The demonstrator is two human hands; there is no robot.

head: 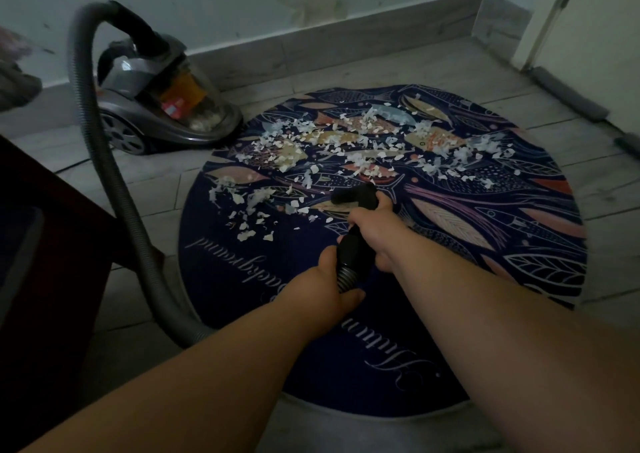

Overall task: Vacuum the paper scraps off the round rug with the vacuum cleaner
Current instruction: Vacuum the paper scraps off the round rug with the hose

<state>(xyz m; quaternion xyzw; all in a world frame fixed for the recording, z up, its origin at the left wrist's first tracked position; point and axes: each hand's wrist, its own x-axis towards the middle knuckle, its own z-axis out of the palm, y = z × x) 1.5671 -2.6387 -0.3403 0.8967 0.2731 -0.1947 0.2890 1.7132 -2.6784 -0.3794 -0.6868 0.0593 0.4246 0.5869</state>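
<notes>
- Both hands are on the hose end: my right hand (372, 224) is wrapped round the black handle tube (351, 244) just behind the nozzle (353, 196), and my left hand (329, 281) is lower down, fingers curled round the ribbed cuff
- The nozzle sits low over the middle of the round rug (311, 366), right at the near edge of the paper scraps (346, 133); I can't tell whether its mouth touches the pile
- The scraps lie in a thick band across the far half, with a smaller patch to the left of the nozzle; the near half with the script lettering looks free of them
- My plan is to work outward from here in slow, overlapping strokes, left patch first, then the far band
- I'd hold the mouth flat and close, because light paper will likely scatter if I sweep fast or come in from above
- I judge this rug to be thin and apt to lift into the suction, so a slight tilt of the nozzle should help
- The grey hose (104, 175) runs from the canister vacuum cleaner (166, 106), which sits on the tiled floor (145, 182) just off the rug's far-left edge, down past dark wooden furniture (52, 237)
- The left hand's job is feeding slack so the hose doesn't drag through the scraps
</notes>
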